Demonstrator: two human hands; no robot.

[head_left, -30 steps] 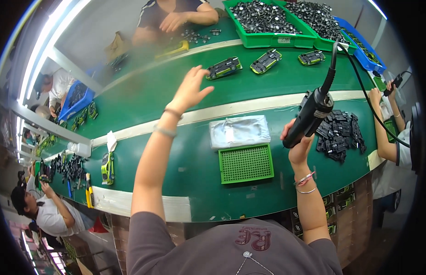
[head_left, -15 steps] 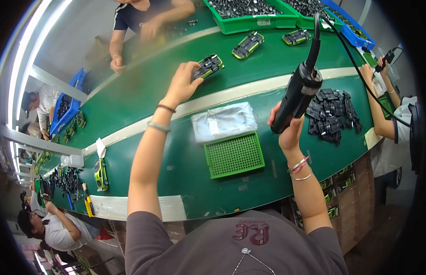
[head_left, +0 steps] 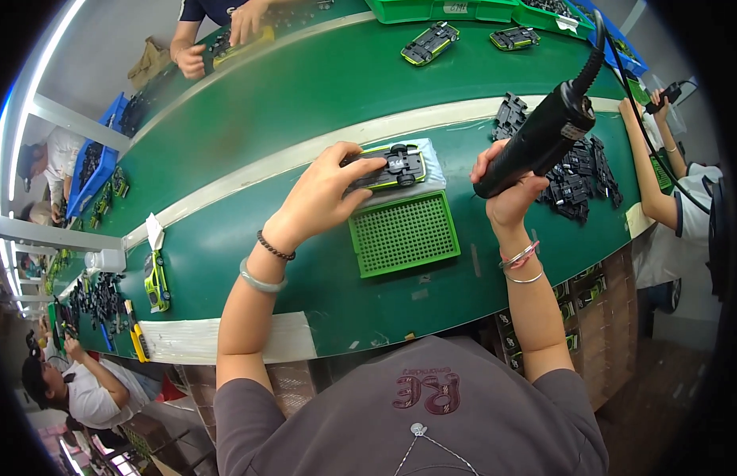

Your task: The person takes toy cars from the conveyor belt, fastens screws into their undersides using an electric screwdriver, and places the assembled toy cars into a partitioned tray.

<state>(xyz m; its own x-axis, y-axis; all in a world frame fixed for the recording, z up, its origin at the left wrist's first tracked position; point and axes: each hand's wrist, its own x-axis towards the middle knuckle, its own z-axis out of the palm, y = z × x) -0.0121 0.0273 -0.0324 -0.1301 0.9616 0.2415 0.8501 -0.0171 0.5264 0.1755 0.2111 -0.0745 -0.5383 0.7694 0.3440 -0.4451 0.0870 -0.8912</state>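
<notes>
My left hand [head_left: 322, 189] is closed around an upside-down toy car [head_left: 403, 165], its black underside facing up and yellow-green body below. The car lies over a pale cloth-like pad [head_left: 434, 168]. Directly on the near side of the pad is a green perforated tray [head_left: 406, 236]. In my right hand [head_left: 511, 197] is a black electric screwdriver [head_left: 538, 141], gripped at a slant with its cord running up from the far end. Its tip points down to the left, apart from the car. Black plastic chassis pieces [head_left: 573, 189] lie heaped to the right of that hand.
Two more upturned cars [head_left: 430, 43] lie across the white strip [head_left: 249, 176], near green bins [head_left: 479, 11]. A yellow-green car [head_left: 156, 284] and a yellow-handled cutter [head_left: 136, 332] are at left. Co-workers [head_left: 674, 178] sit right, left and opposite.
My left hand has brought the toy car from beyond the white strip nearer, onto the pad. The screwdriver stays in my right hand, now more slanted. The view has shifted slightly.
</notes>
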